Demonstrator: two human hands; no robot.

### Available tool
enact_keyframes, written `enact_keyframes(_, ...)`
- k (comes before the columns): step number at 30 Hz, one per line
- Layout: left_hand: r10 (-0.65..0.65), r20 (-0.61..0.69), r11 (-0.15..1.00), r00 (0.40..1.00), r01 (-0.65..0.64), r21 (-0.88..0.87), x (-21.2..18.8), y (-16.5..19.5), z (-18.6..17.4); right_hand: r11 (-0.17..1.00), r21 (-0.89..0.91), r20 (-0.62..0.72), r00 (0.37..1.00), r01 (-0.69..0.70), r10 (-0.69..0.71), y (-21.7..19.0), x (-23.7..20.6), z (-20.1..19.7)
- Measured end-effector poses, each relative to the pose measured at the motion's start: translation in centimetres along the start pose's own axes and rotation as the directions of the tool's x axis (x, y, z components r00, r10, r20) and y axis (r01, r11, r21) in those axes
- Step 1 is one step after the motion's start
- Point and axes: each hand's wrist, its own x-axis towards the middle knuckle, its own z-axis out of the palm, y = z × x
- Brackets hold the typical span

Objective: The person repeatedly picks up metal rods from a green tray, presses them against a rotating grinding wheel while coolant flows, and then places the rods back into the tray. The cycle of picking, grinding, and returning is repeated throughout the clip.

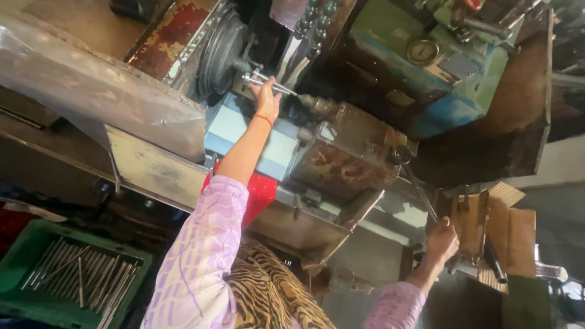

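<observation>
My left hand reaches up to the spindle of a worn lathe-like machine and holds a thin shiny metal rod there, next to the dark round pulley. An orange thread sits on that wrist. My right hand is closed around the end of a long dark lever that runs from the rusty machine block down to the right. Both arms wear lilac patterned sleeves.
A green crate at bottom left holds several metal rods. A clear plastic sheet covers the upper left. A red cloth lies under my left arm. A round gauge sits on the blue-green housing; cardboard pieces stand right.
</observation>
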Motion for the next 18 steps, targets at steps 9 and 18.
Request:
enact_keyframes(9, 0.207, -0.030, 0.978, 0.978, -0.207, 0.020, -2.2, 0.9, 4.1, 0.575, 0.710, -0.063, 0.776, -0.407, 0.628, 2.1, -14.1, 3.9)
enact_keyframes(18, 0.123, 0.577, 0.835, 0.808, -0.399, 0.380, -21.8, 13.6, 0.8, -0.324, 0.655, 0.697, 0.379, -0.683, 0.609, 1.8, -37.7, 10.6)
